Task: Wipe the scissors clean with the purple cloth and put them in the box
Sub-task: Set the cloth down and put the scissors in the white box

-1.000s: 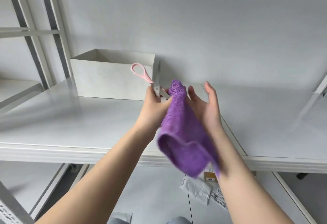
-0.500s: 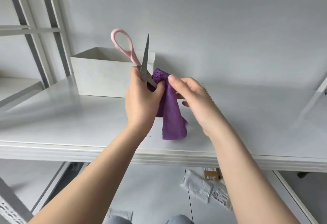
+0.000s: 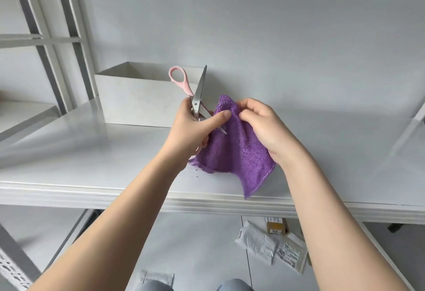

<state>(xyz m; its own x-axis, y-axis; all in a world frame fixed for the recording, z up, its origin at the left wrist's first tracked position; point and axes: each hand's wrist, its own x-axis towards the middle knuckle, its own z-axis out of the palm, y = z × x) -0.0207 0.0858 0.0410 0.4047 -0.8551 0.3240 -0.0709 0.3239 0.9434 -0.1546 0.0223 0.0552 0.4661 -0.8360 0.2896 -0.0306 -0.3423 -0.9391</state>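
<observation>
My left hand (image 3: 193,129) grips the pink-handled scissors (image 3: 195,94) near the pivot. The blades are spread: one blade points up, the other runs down to the right against the purple cloth (image 3: 239,150). One pink handle loop sticks up to the left; the other handle is hidden in my palm. My right hand (image 3: 264,127) pinches the cloth's top edge, and my left thumb presses on that same edge. The cloth hangs down over the shelf. The open white box (image 3: 138,104) stands behind my left hand at the back of the shelf.
The white shelf (image 3: 92,152) runs across the view, with a grey wall behind it. Metal rack uprights (image 3: 69,37) stand at the left. Below, on a lower shelf, lie white mail bags (image 3: 259,242) and a small brown carton (image 3: 274,225). Tiny specks lie on the shelf under the cloth.
The scissors have dropped lower, with the blades spread wider. The cloth, bunched half a second ago, now hangs spread out, and my right hand has shifted to the right along its top edge.
</observation>
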